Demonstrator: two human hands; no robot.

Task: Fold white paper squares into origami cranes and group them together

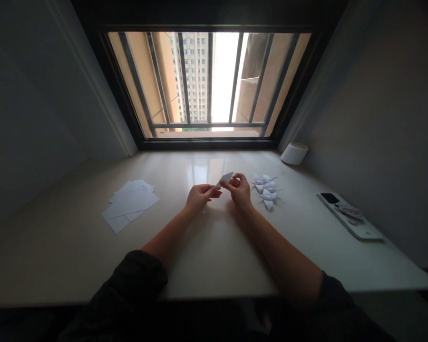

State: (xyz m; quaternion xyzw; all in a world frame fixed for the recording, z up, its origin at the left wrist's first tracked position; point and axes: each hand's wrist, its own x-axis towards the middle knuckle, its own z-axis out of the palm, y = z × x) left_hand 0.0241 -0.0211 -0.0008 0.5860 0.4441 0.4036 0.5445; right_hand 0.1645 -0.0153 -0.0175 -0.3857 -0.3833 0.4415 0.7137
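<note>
Between my two hands, above the middle of the white tabletop (214, 256), is a small folded piece of white paper (227, 177). My left hand (201, 195) pinches its lower left corner between thumb and fingers. On the other side my right hand (239, 189) grips its right part, thumb in front and fingers curled behind. Part of the paper is hidden by the fingers. Just right of my right hand lie several folded paper cranes (268, 186), close together. To the left, a loose pile of white paper sheets (131, 204) lies flat.
A phone (349, 216) with a ring-like grip on its back lies near the right wall. In the back right corner a white cylinder (294, 154) rests by the wall. A barred window (209, 85) rises behind the tabletop, whose front edge runs below my forearms.
</note>
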